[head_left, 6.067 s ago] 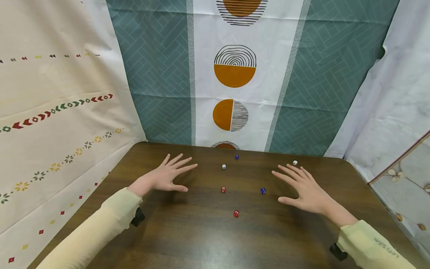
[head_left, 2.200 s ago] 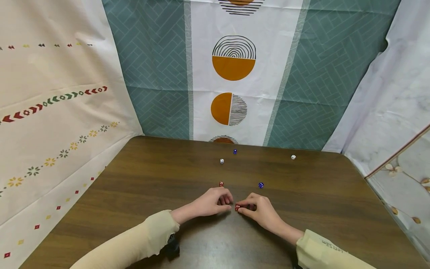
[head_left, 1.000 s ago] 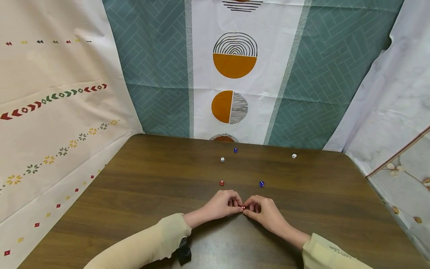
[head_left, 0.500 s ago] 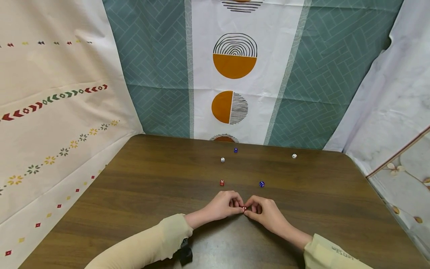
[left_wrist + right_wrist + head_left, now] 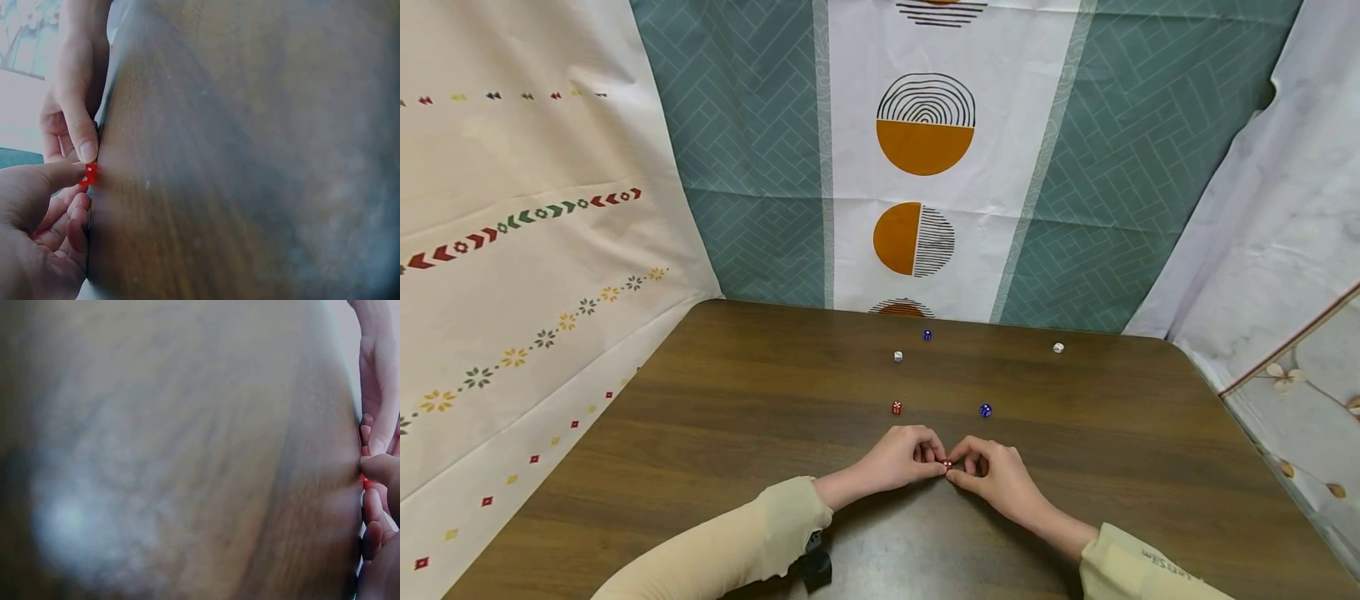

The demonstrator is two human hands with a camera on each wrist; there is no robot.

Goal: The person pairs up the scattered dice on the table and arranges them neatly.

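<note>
A small red die with white pips (image 5: 947,465) sits between my two hands, low over the middle of the table. My left hand (image 5: 897,458) pinches it from the left with thumb and fingertips. From the other side my right hand (image 5: 998,479) grips it the same way. In the left wrist view the die (image 5: 90,173) shows between the thumbs, partly covered. Only a sliver of red shows in the right wrist view, beside the right thumb (image 5: 381,467). Just beyond the hands lie another red die (image 5: 897,407) and a blue die (image 5: 986,410).
Farther back on the brown wooden table (image 5: 760,367) lie a white die (image 5: 898,357), a second blue die (image 5: 927,335) and, to the right, another white die (image 5: 1058,347). A patterned curtain (image 5: 925,150) hangs along the back edge, with cloths at both sides.
Both hands, first spread apart above the table, have come together at the nearest red die. The right hand took hold first, then the left joined. Over the last second they barely moved.
</note>
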